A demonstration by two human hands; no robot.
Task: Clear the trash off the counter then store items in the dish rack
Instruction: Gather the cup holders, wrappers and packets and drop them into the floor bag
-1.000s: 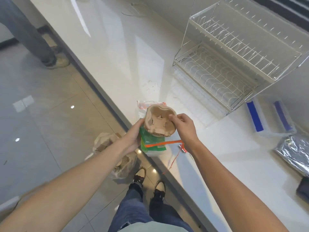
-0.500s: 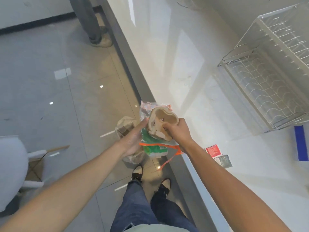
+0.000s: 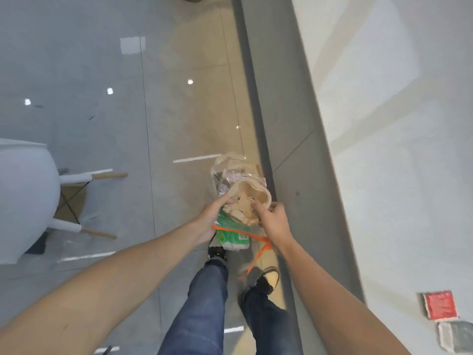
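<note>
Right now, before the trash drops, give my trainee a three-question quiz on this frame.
1. True or false: both hands hold the trash bundle.
2. The red packet lies: A) on the floor B) on the counter C) on the chair.
3. What lies on the floor just beyond the bundle?

Key: 1 true, left hand and right hand. 2 B. 3 a clear bag of trash.

Both bare arms reach forward; left hand (image 3: 208,221) and right hand (image 3: 275,221) curl closed, facing each other.
</note>
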